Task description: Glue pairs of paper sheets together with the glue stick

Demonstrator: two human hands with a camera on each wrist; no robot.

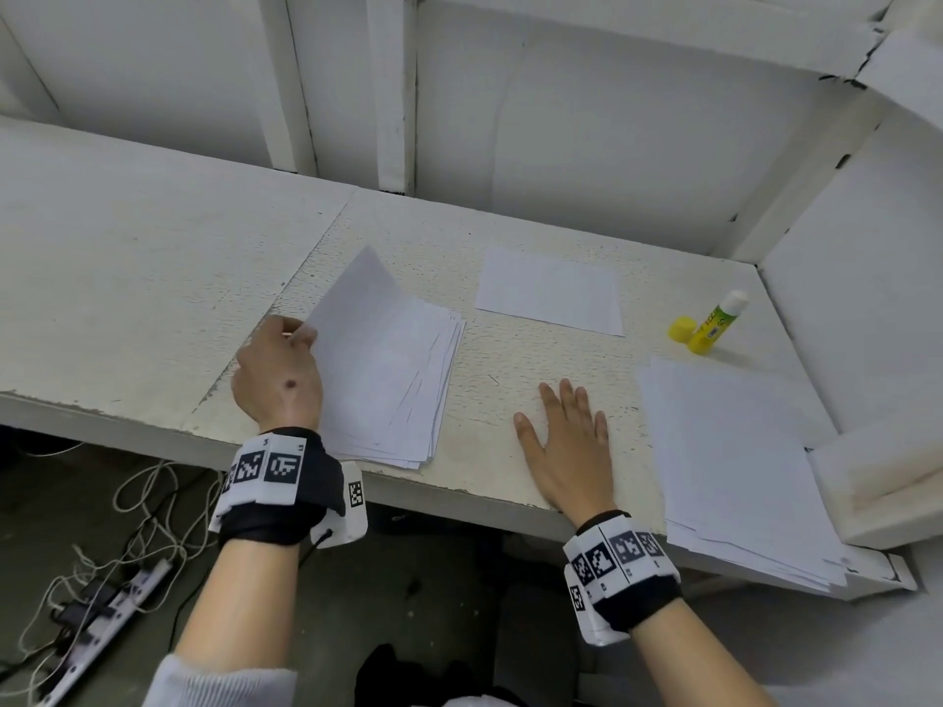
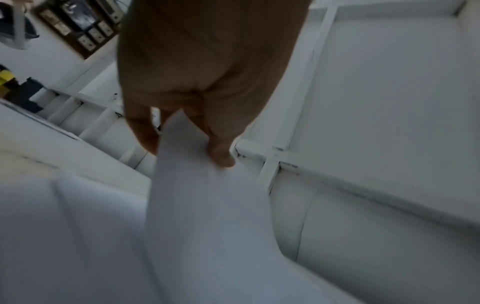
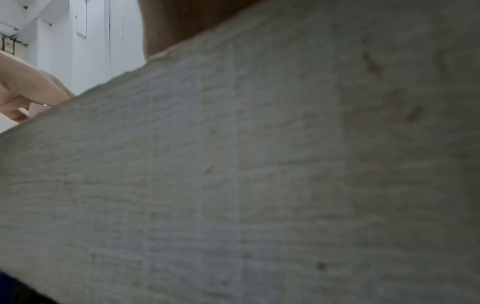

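Note:
My left hand pinches the left edge of a white sheet and lifts it off the fanned paper stack at the table's front left. In the left wrist view the fingers hold that sheet as it curves down. My right hand lies flat with straight fingers on the bare table, holding nothing. A single sheet lies further back at the centre. The yellow-green glue stick stands uncapped at the back right with its yellow cap beside it.
A second paper pile lies at the front right, reaching the table edge. A white wall and shelf uprights close off the back and right side. Cables and a power strip lie on the floor at the left.

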